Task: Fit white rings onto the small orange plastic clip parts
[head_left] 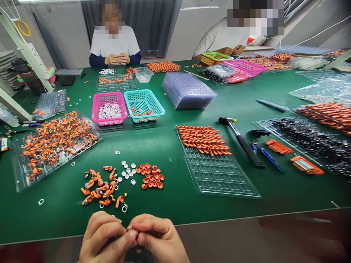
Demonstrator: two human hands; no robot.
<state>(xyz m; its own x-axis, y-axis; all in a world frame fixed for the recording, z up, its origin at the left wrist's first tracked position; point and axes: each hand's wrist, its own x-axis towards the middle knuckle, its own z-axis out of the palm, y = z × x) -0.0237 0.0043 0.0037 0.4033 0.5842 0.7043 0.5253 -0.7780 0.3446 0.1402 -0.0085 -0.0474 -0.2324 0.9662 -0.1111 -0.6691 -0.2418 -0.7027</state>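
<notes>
The left hand [102,237] and right hand [157,237] meet at the near edge of the desk [164,146], fingertips pressed together around a small part [133,232] pinched between them; it is too hidden to tell its shape. Just beyond the hands lies a loose heap of orange pieces [101,188] with metal rings, then a scatter of white discs [127,173] and, beside it, a cluster of orange caps [150,176]. To the left sits a clear tray [52,146] full of orange pieces; to the right a second clear tray [216,171] holds rows of orange parts at its far end only. A hammer [241,140] lies right of that tray, with a blue pen [270,159] near it. Farther back stand a pink basket [109,107] holding white bits and a teal basket [144,104], touching side by side. Two other people sit at the far side, their hands busy.
</notes>
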